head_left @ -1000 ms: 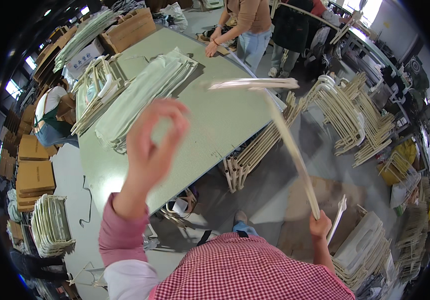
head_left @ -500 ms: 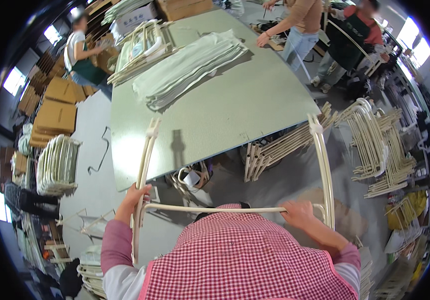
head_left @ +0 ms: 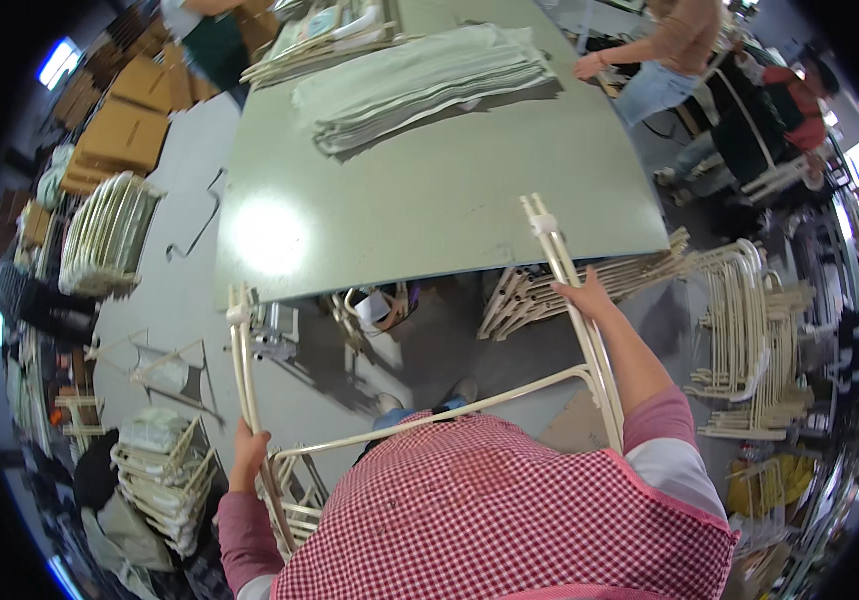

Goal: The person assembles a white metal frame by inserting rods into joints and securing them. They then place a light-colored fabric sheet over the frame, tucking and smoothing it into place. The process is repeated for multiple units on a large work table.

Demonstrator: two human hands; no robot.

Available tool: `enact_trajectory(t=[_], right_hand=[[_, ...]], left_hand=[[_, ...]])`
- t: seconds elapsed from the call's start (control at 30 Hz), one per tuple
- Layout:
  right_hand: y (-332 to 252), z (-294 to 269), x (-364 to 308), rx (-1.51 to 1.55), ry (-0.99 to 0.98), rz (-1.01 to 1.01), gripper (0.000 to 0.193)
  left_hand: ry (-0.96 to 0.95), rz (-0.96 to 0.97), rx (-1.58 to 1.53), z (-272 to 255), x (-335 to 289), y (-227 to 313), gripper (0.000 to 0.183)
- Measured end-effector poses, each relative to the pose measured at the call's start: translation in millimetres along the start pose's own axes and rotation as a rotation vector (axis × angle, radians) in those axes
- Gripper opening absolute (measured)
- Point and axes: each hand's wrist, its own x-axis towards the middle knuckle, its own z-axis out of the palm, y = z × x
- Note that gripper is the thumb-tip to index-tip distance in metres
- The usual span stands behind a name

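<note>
Between my hands is a cream tubular metal frame (head_left: 440,412), tilted with its right side higher and farther forward than its left. My left hand (head_left: 248,455) is wrapped round the paired tubes of its left side, near the crossbar's end. My right hand (head_left: 590,296) grips the paired tubes on the right side, above the bend of the crossbar. White fittings join the tubes near the far ends. The frame's right end reaches over the near edge of the green-topped table (head_left: 450,215). Its left end is just short of that table's corner.
Stacked pale green fabric pieces (head_left: 425,90) lie on the table beside more cream frames (head_left: 335,40). Frames lean under the table's right side (head_left: 540,295), and others are stacked at the right (head_left: 750,340) and left (head_left: 105,235). Co-workers (head_left: 685,45) stand around the table.
The frame has turned and tipped, its left side dropping nearer to me. My right hand has shifted from the crossbar up to the right side tubes. My view has swung too.
</note>
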Motion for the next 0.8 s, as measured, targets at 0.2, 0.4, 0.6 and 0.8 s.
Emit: enact_trajectory(t=[0.2, 0.4, 0.6, 0.8], right_hand=[[46, 49, -2, -0.184, -0.013, -0.107, 0.048], [69, 65, -77, -0.057, 0.001, -0.036, 0.047], [76, 107, -151, -0.024, 0.092, -0.049, 0.04], [73, 142, -193, -0.069, 0.097, -0.055, 0.039]], left_hand=[[0.095, -0.018, -0.003, 9, -14, -25, 0.079], [0.163, -0.024, -0.136, -2, -6, -45, 0.084], [0.171, -0.02, -0.208, -15, 5, -121, 0.08], [0.126, 0.01, -0.162, -35, 35, -167, 0.08]])
